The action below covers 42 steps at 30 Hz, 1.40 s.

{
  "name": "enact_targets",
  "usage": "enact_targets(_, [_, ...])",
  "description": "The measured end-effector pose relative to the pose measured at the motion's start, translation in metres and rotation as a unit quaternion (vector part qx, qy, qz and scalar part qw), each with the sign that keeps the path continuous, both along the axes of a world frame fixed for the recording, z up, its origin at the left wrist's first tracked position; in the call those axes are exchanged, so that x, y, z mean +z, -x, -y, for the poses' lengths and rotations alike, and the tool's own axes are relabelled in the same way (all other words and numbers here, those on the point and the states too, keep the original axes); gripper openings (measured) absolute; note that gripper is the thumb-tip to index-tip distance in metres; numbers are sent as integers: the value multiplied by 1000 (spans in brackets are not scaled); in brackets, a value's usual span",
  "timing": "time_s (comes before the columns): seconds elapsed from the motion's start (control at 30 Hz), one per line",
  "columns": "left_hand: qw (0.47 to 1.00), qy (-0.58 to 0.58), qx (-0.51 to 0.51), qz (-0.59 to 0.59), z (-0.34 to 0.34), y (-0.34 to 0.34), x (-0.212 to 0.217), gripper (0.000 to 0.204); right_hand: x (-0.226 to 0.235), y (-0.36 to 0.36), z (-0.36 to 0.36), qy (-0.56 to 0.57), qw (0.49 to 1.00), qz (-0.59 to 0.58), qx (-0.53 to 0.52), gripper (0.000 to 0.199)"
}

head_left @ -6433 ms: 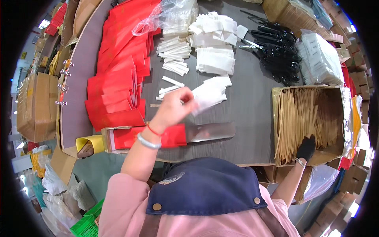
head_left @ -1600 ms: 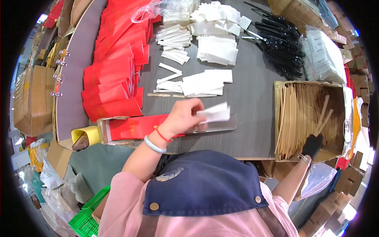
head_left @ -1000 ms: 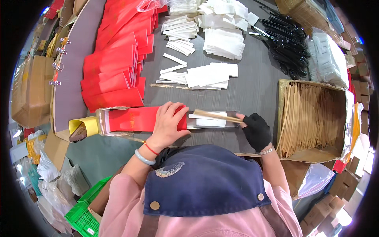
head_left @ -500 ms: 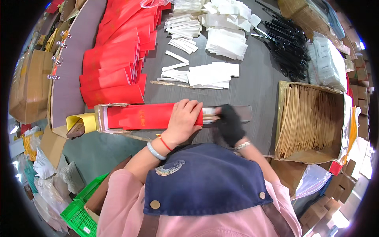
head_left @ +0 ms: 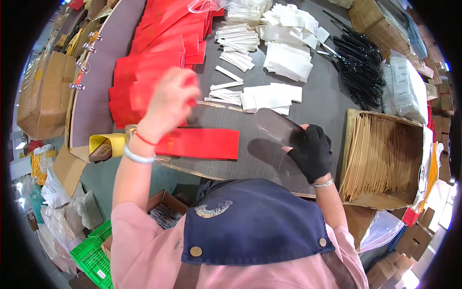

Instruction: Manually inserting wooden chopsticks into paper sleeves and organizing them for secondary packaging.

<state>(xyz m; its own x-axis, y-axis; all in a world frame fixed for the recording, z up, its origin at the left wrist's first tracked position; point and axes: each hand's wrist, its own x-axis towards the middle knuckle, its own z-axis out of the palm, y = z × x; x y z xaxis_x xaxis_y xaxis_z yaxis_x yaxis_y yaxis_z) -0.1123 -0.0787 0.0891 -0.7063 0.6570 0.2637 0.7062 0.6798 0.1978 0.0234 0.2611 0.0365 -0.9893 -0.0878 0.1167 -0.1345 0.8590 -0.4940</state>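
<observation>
My left hand (head_left: 171,98), blurred by motion, is raised over the pile of red paper sleeves (head_left: 159,62) at the left. Its fingers are curled on a red sleeve that is mostly hidden and smeared. My right hand (head_left: 313,151), in a black fingerless glove, holds a dark translucent flat strip (head_left: 279,126) with a rounded end, tilted above the table. Between the hands, a red sleeve (head_left: 207,143) with gold print lies flat near the table's front edge, its left end hidden behind my left wrist.
White paper strips (head_left: 238,38) and white cards (head_left: 288,60) lie at the back middle. Black-handled items (head_left: 358,67) are heaped at the back right. A carton of thin wooden sticks (head_left: 380,159) stands at the right. A yellow holder (head_left: 108,145) sits at the left edge.
My left hand has left the flat sleeve and moved up and left to the red pile. My right hand has moved right and lifted the dark strip away from the sleeve's end.
</observation>
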Motion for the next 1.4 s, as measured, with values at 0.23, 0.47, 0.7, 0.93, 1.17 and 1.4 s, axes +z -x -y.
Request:
enact_targets(0.23, [945,-54,282,160,-62,-110,-101,101,-3,-9,8,-71,996,46,28,62])
enact_targets(0.47, [933,-109,288,188,-59,-117,-118,104,5,-8,9,-112,986,92,84,62])
enact_targets(0.7, [931,-99,286,204,-62,-114,-115,104,-28,2,54,-29,983,94,154,62])
enact_targets(0.93, [952,-214,200,85,-56,-55,-112,42,-24,12,37,-7,996,-4,84,67])
enact_targets(1.17, [986,-80,143,30,-39,-1,-122,10,-28,-53,-146,-14,962,-109,-249,40])
enact_targets(1.4, [968,-155,193,35,-52,-12,-103,10,-56,-136,-259,-125,871,149,-452,37])
